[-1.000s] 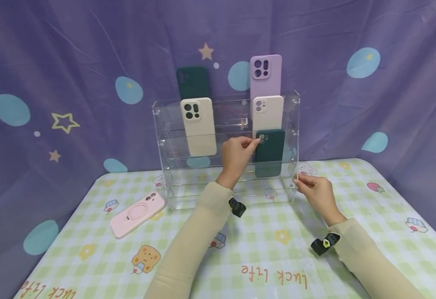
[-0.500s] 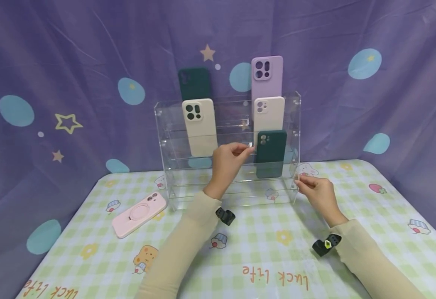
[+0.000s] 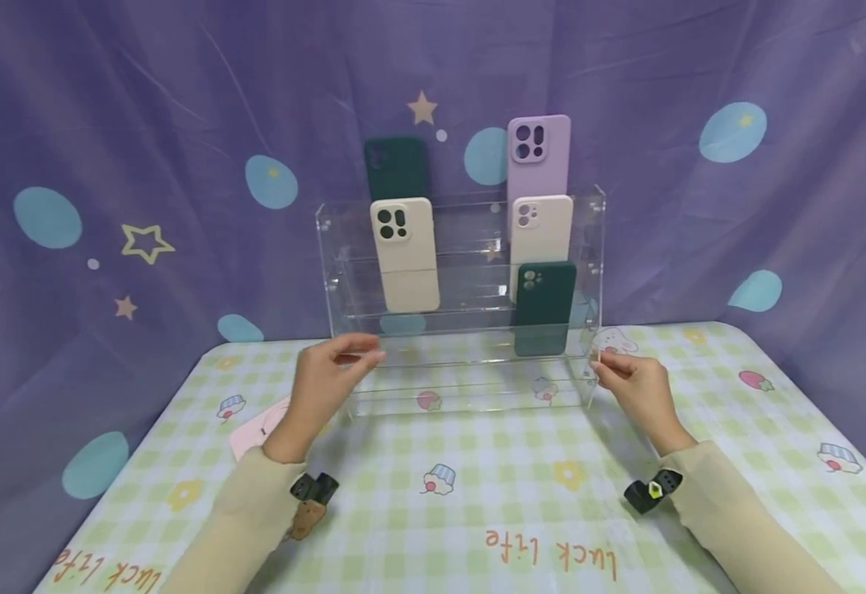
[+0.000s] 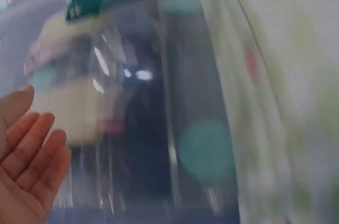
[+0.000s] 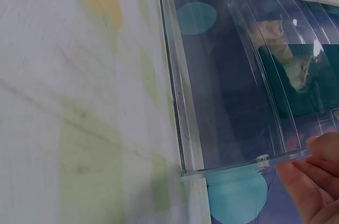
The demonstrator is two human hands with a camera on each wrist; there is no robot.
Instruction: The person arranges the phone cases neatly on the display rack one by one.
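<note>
A clear acrylic tiered display rack [image 3: 470,289] stands on the table with phone cases in it. My right hand [image 3: 637,392] pinches the edge of its right side panel, as the right wrist view also shows. My left hand [image 3: 322,388], holding nothing, is at the rack's lower left front with fingers loosely extended. Beneath its wrist lies a pink phone case [image 3: 251,433], partly hidden. The rack's right column carries a purple case [image 3: 552,169], a white case [image 3: 548,235] and, lowest, a dark green case [image 3: 544,309]. Leftward are another green case [image 3: 397,169] and a cream case [image 3: 409,264].
A green-and-white checked cloth [image 3: 507,462] with printed cartoons and lettering covers the table. Behind the rack hangs a purple curtain [image 3: 440,49] with stars and blue ovals. Black cameras sit on both wrists.
My left hand has come away from the lower green case and moved left and down, now overlapping the pink case. The right hand stays at the rack's side panel.
</note>
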